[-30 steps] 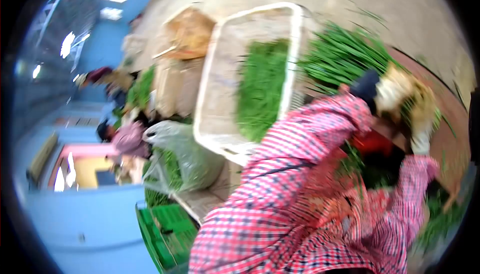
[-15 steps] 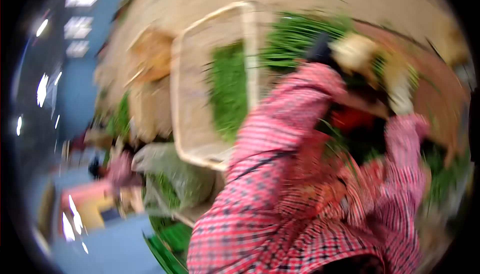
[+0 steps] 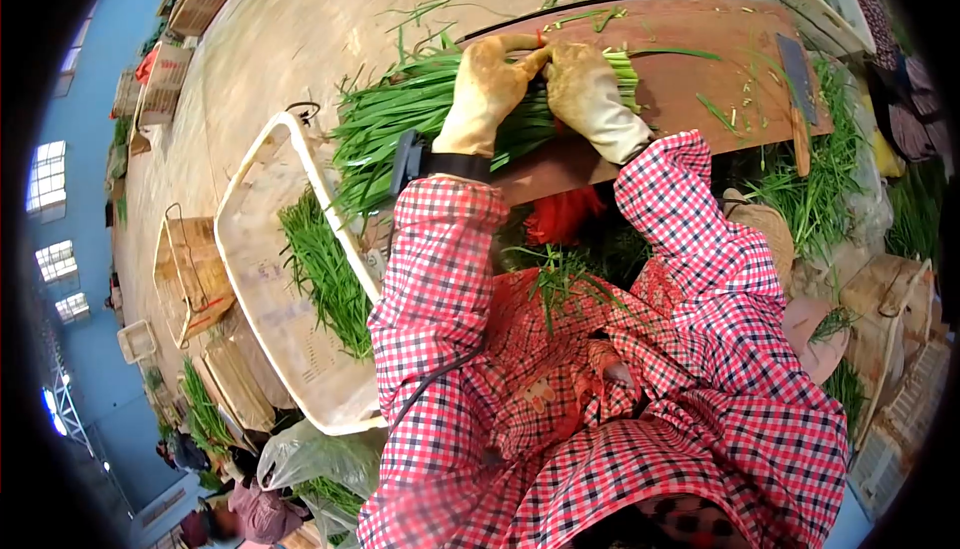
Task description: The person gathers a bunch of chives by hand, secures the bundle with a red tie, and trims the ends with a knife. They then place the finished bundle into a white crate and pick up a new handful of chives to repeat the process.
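I'm at the gathering step, as I judge it: my left hand (image 3: 488,97) and right hand (image 3: 592,99), both gloved, are curled closed over one bundle of garlic chives (image 3: 395,119), fingertips meeting on top. A red strip (image 3: 540,40) shows there; I can't tell which fingers pinch it. The bundle lies across the left part of the brown board (image 3: 700,44), leaves toward the white basket (image 3: 336,211), pale cut ends under my right glove. The next move seems to call for a snug squeeze and fine fingertip work, without letting the stems fan out. Half a second ago my gloves were farther apart; now they touch. My view has swung too, bringing the knife (image 3: 797,74) at the board's far right into sight.
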Motion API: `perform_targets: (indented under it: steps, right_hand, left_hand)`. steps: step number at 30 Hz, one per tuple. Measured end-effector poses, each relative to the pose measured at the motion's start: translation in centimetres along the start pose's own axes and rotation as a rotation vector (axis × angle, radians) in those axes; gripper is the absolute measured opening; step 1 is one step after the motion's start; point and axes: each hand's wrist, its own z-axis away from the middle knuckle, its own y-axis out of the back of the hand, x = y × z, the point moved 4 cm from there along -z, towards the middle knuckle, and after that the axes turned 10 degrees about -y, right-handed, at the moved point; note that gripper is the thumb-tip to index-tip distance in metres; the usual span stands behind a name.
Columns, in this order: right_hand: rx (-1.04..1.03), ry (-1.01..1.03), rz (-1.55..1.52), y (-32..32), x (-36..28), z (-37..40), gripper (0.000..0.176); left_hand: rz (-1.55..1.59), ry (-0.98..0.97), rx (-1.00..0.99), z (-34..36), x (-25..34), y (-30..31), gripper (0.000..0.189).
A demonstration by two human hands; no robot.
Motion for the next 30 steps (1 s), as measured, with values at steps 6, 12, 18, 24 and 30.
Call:
perform_targets:
  steps: [6,12,18,24,30]
  right_hand:
    - [0.080,0.032,0.018,0.7,-0.8,1.6,0.023]
    - [0.318,0.126,-0.352,3.0,-0.9,3.5,0.019]
    - [-0.253,-0.166,-0.893,5.7,2.5,0.8,0.028]
    - [-0.566,-0.176,-0.275,3.1,7.2,-5.5,0.038]
    - [-0.960,-0.128,-0.136,2.3,5.1,-4.8,0.036]
  left_hand:
    - [0.114,-0.127,0.053,0.1,-0.5,-0.2,0.024]
    - [0.174,0.091,-0.026,1.4,-1.8,-1.7,0.021]
    - [0.156,0.167,-0.076,1.5,-1.4,-1.8,0.025]
    - [0.192,0.169,-0.034,1.9,-1.5,-2.4,0.027]
    - [0.048,-0.090,0.078,2.0,-1.0,-2.0,0.028]
